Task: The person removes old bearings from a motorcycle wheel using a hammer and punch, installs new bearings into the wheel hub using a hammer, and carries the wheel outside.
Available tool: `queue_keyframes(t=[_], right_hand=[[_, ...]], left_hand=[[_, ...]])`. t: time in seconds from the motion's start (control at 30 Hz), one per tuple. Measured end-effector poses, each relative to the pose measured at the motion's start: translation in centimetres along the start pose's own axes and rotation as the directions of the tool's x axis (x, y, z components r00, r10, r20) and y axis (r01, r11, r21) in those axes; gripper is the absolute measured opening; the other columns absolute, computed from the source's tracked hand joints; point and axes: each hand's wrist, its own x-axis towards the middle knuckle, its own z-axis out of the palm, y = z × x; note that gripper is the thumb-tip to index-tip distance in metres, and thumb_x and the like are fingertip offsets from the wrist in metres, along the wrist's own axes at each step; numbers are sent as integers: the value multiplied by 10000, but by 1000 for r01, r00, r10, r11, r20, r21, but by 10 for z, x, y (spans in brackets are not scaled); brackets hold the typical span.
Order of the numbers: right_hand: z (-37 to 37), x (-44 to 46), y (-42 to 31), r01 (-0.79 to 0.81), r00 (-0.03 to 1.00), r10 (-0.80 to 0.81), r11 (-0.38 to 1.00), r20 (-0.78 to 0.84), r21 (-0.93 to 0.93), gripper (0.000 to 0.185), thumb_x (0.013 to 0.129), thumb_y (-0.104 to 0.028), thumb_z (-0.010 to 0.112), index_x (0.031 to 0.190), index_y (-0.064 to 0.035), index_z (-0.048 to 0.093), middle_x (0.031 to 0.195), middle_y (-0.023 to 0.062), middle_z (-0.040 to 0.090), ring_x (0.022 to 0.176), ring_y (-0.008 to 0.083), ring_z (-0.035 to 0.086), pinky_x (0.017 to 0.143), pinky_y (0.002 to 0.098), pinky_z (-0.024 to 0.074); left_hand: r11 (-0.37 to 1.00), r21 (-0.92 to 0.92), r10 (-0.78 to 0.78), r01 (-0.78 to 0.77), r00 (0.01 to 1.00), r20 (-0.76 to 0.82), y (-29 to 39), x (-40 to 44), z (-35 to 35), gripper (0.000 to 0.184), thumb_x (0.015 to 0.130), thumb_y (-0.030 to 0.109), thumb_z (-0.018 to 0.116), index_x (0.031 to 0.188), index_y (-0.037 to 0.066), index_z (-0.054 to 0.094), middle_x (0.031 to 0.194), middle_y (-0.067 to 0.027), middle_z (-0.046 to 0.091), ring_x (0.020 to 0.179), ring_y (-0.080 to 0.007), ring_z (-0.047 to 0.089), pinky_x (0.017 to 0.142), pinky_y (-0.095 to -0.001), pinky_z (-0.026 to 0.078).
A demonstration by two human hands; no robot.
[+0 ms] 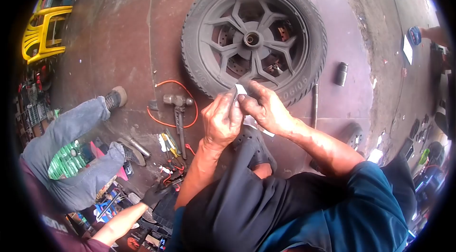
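Note:
My left hand [221, 116] and my right hand [268, 109] meet just over the near edge of a wheel, both with fingers closed in a pinch. Between them is a small white strip [241, 89], thin like paper or film; its exact kind I cannot make out. More white material [250, 122] shows below the fingers. Beyond my hands the motorcycle wheel [283, 45] lies flat on the floor, its black tyre [197, 69] around a spoked rim. Fingertips hide part of the tyre's near edge.
A hammer [179, 121] and an orange cord loop [158, 123] lie left of the wheel, with several hand tools nearer. A dark can [341, 73] and a metal bar [315, 105] are on the right. A co-worker's gloved hand [154, 194] is at lower left; a yellow chair [45, 33] stands behind.

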Motion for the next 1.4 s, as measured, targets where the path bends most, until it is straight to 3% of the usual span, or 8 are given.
queue_keyframes(t=[0.23,0.37,0.43,0.8,1.0,1.07,1.23,1.4], right_hand=[[11,3,19,-58,982,49,997,-180,-42,422,883,-122,517,1256,65,572,1040,309,661,1005,395,670,871,418,511],[24,13,29,173,909,-209,976,-361,-130,396,894,-34,445,1245,77,591,906,169,678,824,144,627,754,284,513],[28,10,22,16,948,35,987,-316,158,383,914,-26,416,1240,69,594,1000,157,694,935,148,663,817,260,517],[54,21,7,88,919,312,430,-239,898,344,853,21,465,1184,16,561,1123,175,636,995,270,666,906,366,564],[29,20,-12,31,965,93,888,-246,460,371,858,-188,706,1161,4,609,1050,76,666,951,134,610,864,291,494],[24,25,-3,-6,971,128,854,-200,521,343,876,-192,726,1144,-3,623,1040,67,670,916,119,613,835,281,504],[11,25,12,-36,997,69,852,-44,522,335,898,-200,723,1141,14,636,1021,75,677,953,128,614,864,286,496],[15,26,13,-90,990,138,610,7,787,349,916,-210,695,1180,4,614,1049,74,684,983,153,616,867,292,494]], left_hand=[[953,294,79,-71,997,-15,5,7,20,172,780,37,648,941,-21,628,825,-160,649,686,-344,653,611,-420,527],[972,232,76,-26,975,-208,-1,8,34,73,877,31,583,920,-23,609,797,-184,638,692,-376,648,609,-436,515],[973,1,-217,230,921,-323,-4,11,36,125,937,74,538,930,-29,608,813,-194,652,701,-368,655,613,-412,514],[679,-727,-588,103,669,-455,15,41,27,263,1021,192,488,989,-44,600,879,-104,670,794,-180,608,771,-345,496],[883,-437,-385,172,798,-464,2,36,26,263,1026,220,521,1035,-35,587,939,-90,669,848,-175,620,795,-319,510],[935,-308,-303,178,853,-426,4,34,22,248,1016,209,546,1042,-33,592,937,-90,674,848,-172,623,798,-320,509],[541,-822,-657,178,700,-281,5,37,6,137,942,100,621,1021,-9,648,935,-67,654,838,-156,610,779,-312,495],[445,-891,-754,88,574,-320,3,23,-18,193,969,159,606,1049,-10,654,939,-94,670,828,-193,652,752,-341,538]])
